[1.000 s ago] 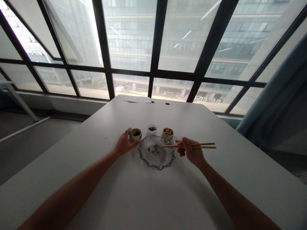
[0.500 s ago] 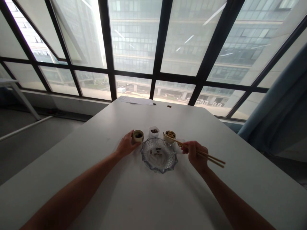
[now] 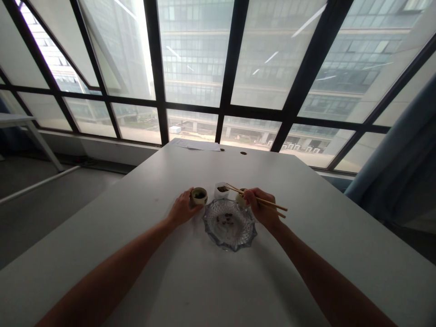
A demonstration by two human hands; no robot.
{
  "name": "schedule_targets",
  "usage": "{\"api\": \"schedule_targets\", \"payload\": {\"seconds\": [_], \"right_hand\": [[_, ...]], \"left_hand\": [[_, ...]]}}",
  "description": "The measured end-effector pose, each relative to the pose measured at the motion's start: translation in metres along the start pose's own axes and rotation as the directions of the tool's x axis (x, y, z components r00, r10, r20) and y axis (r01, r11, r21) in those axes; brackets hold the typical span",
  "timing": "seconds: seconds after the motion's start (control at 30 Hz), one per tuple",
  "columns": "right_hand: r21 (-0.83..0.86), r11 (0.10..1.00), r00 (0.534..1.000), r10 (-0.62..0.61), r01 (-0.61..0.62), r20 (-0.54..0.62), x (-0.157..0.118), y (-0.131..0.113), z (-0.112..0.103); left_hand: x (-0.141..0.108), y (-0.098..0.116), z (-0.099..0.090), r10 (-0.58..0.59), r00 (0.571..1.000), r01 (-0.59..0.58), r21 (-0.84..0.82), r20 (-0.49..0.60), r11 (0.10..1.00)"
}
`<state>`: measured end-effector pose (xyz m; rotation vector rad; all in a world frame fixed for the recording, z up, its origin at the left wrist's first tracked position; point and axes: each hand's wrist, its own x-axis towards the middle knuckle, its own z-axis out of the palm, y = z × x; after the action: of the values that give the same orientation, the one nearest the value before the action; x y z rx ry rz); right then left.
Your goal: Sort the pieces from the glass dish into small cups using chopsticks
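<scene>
My left hand [image 3: 184, 207] is curled around the near left side of a small cream cup [image 3: 199, 198] with dark contents, which stands on the table. In my right hand [image 3: 265, 205] is a pair of chopsticks [image 3: 269, 203]; their tips reach left over a small white cup [image 3: 220, 192] of dark brown bits. Whether the tips pinch anything is too small to tell. Behind my right fingers a second cream cup [image 3: 239, 198] is mostly hidden. In front of the cups sits a scalloped clear glass bowl [image 3: 211, 232] with several small dark pieces in it.
The white table [image 3: 190, 281] stretches toward tall windows. At its far edge lie sheets of paper [image 3: 200, 146] near a dark round hole [image 3: 243, 153]. A blue curtain [image 3: 395, 131] hangs at the right. Another white table [image 3: 17, 119] stands at the far left.
My right hand has moved left with the chopsticks. Their tips have gone from the right cream cup to the white middle cup. My left hand stays at its cup; the view has shifted slightly.
</scene>
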<state>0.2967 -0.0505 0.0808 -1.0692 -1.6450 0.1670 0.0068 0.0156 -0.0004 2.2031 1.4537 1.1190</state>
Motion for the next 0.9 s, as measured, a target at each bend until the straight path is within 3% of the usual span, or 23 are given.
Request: {"api": "schedule_targets", "payload": {"seconds": [0.1,0.2,0.3,0.47,0.6,0.7,0.8,0.9], "right_hand": [[0.094,0.99,0.995,0.098,-0.101,0.032,-0.008,-0.003,-0.016],[0.084,0.986,0.972,0.127,-0.146,0.196,-0.017,-0.008,-0.034],[0.018,0.994,0.948,0.099,-0.11,0.303,-0.022,-0.013,-0.044],[-0.022,0.999,0.921,0.048,-0.043,0.386,-0.023,-0.019,-0.047],[-0.079,0.991,0.896,-0.064,0.109,0.439,-0.025,-0.026,-0.045],[-0.115,0.944,0.83,-0.207,0.308,0.518,-0.029,-0.034,-0.04],[-0.134,0.898,0.774,-0.276,0.42,0.57,-0.031,-0.041,-0.034],[-0.13,0.901,0.791,-0.286,0.415,0.541,-0.03,-0.041,-0.031]], "left_hand": [[0.0,0.0,0.001,0.011,1.0,-0.011,-0.004,-0.012,1.0],[0.0,-0.001,0.002,0.013,1.0,-0.013,-0.006,-0.015,1.0],[0.0,0.0,0.001,0.006,1.0,-0.006,-0.003,-0.004,1.0],[0.0,-0.001,0.0,0.012,1.0,-0.012,-0.004,-0.01,1.0],[0.0,-0.001,0.0,0.017,1.0,-0.017,-0.005,-0.008,1.0],[0.0,-0.002,0.001,0.019,1.0,-0.019,-0.012,-0.018,1.0],[0.0,-0.002,0.001,0.023,0.999,-0.024,-0.019,-0.031,1.0],[0.0,-0.001,0.0,0.024,0.999,-0.025,-0.014,-0.03,1.0]]}}
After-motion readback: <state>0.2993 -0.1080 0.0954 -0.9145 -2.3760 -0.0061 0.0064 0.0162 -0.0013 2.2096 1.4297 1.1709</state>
